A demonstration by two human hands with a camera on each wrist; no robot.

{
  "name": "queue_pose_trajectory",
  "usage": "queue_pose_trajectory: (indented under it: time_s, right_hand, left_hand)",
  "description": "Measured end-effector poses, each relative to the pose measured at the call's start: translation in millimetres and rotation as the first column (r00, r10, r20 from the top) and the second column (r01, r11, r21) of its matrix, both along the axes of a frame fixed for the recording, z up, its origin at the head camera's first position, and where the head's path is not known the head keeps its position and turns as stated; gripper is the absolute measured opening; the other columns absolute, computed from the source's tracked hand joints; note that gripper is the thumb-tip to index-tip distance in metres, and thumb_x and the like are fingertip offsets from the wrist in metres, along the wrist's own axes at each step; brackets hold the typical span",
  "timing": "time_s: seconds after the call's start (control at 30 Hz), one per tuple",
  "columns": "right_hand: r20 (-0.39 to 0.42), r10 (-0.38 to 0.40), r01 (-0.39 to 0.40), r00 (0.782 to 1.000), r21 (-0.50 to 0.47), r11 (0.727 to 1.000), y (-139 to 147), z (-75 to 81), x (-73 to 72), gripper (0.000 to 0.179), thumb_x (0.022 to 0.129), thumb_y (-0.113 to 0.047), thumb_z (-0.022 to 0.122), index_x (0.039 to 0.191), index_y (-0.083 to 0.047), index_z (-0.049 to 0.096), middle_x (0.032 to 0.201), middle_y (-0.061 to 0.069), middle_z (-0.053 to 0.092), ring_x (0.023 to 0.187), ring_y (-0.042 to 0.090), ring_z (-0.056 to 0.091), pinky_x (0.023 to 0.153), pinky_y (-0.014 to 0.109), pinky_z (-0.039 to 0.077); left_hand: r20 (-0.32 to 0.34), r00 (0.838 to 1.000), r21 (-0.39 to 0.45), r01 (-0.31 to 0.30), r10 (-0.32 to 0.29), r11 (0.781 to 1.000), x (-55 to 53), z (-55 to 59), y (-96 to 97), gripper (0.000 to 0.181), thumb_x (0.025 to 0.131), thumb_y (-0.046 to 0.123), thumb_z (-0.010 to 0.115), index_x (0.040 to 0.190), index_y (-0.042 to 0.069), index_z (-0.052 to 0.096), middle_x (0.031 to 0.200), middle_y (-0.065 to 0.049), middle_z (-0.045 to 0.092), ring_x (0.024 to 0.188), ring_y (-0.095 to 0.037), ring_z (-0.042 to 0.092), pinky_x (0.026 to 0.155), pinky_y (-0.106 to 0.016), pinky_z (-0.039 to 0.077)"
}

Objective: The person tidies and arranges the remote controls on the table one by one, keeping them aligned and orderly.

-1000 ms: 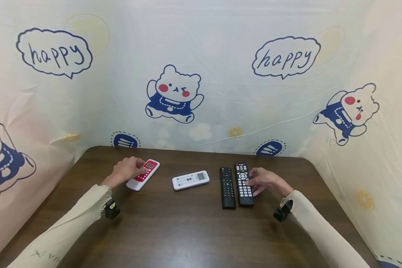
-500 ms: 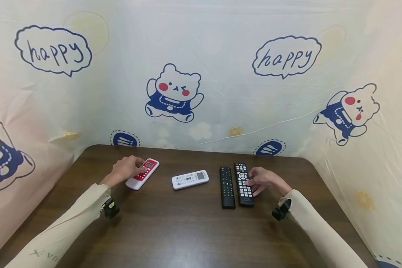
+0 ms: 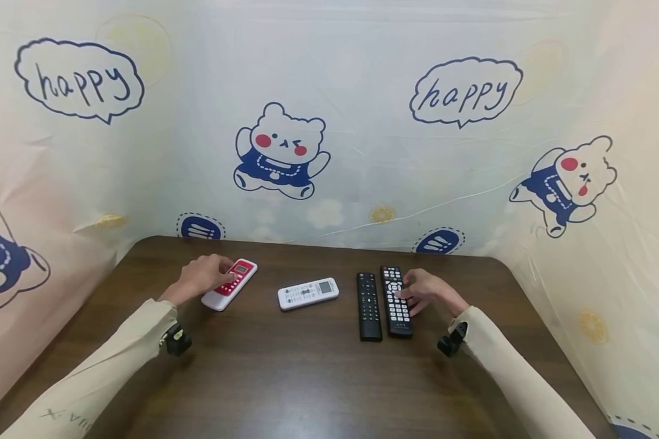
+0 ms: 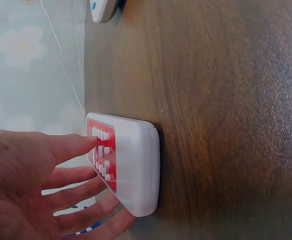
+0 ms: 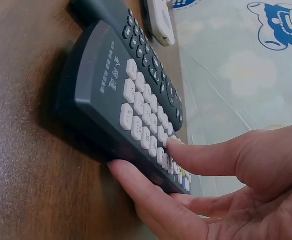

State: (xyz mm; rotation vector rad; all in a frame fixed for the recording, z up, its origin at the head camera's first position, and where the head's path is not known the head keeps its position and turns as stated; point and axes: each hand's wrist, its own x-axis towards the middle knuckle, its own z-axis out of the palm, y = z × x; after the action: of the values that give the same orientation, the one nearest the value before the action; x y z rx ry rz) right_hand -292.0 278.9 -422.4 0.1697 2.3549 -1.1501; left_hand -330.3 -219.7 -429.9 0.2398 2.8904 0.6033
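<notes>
In the head view my left hand (image 3: 198,278) is at a white remote control with a red face (image 3: 217,300), left on the table. The left wrist view has its thumb on the white buttons and the other fingers along the edge of the remote. My right hand (image 3: 431,289) holds a black remote control with white keys (image 3: 399,324) by its right side. Its thumb lies on the keys and its fingers sit against the side edge, as the right wrist view shows. Both remotes lie face up; fingers hide part of each.
Between the hands lie a white remote control (image 3: 309,294) with a small screen and a slim black remote control (image 3: 369,308), close beside the one with white keys. A printed curtain (image 3: 362,152) encloses the brown table (image 3: 285,378) at the back and sides.
The whole head view shifts slightly left. Both hands keep their places on the remotes, and no remote visibly moves on the table.
</notes>
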Motion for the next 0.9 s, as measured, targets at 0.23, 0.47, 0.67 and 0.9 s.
queue_pose_trajectory:
  time_s: [0.23, 0.47, 0.67, 0.9]
  right_hand:
    - [0.047, -0.012, 0.012, 0.999, -0.008, 1.000, -1.8, 0.3, -4.8, 0.052, 0.102, -0.005, 0.067, 0.142, 0.010, 0.038, 0.109, 0.024, 0.061, 0.092, 0.031, 0.071, 0.076, 0.041, 0.065]
    - [0.079, -0.013, 0.015, 0.997, -0.026, 1.000, 2.6, -1.5, -9.1, 0.052, 0.102, -0.005, 0.066, 0.142, 0.008, 0.037, 0.109, 0.024, 0.058, 0.092, 0.032, 0.070, 0.077, 0.041, 0.065]
    - [0.092, -0.012, 0.015, 0.996, -0.028, 1.000, 2.9, -1.1, -9.3, 0.051, 0.102, -0.004, 0.066, 0.142, 0.009, 0.037, 0.110, 0.024, 0.058, 0.093, 0.033, 0.071, 0.079, 0.042, 0.065]
    - [0.094, 0.007, -0.005, 0.996, -0.022, 1.000, 2.8, 0.4, -10.5, 0.051, 0.102, -0.004, 0.065, 0.143, 0.009, 0.037, 0.112, 0.026, 0.058, 0.097, 0.034, 0.070, 0.080, 0.041, 0.065]
  left_hand:
    - [0.039, 0.999, 0.020, 0.008, -0.009, 1.000, 1.3, 8.3, -0.7, 0.056, 0.099, 0.026, 0.071, 0.141, -0.008, 0.057, 0.132, -0.032, 0.064, 0.105, -0.041, 0.066, 0.089, -0.055, 0.054]
    - [-0.011, 1.000, 0.074, 0.017, -0.016, 0.997, -4.5, 6.9, -0.5, 0.053, 0.102, 0.027, 0.067, 0.141, -0.008, 0.055, 0.135, -0.032, 0.063, 0.113, -0.044, 0.066, 0.093, -0.058, 0.057]
    - [-0.114, 0.993, 0.070, 0.016, -0.008, 0.997, -7.3, 6.9, 6.3, 0.047, 0.102, 0.022, 0.067, 0.137, -0.008, 0.058, 0.127, -0.031, 0.067, 0.105, -0.044, 0.069, 0.090, -0.062, 0.055]
    - [-0.161, 0.986, 0.045, 0.051, -0.043, 0.998, -13.6, 21.0, 24.5, 0.048, 0.102, 0.021, 0.067, 0.140, -0.005, 0.058, 0.126, -0.029, 0.069, 0.102, -0.042, 0.070, 0.087, -0.059, 0.053]
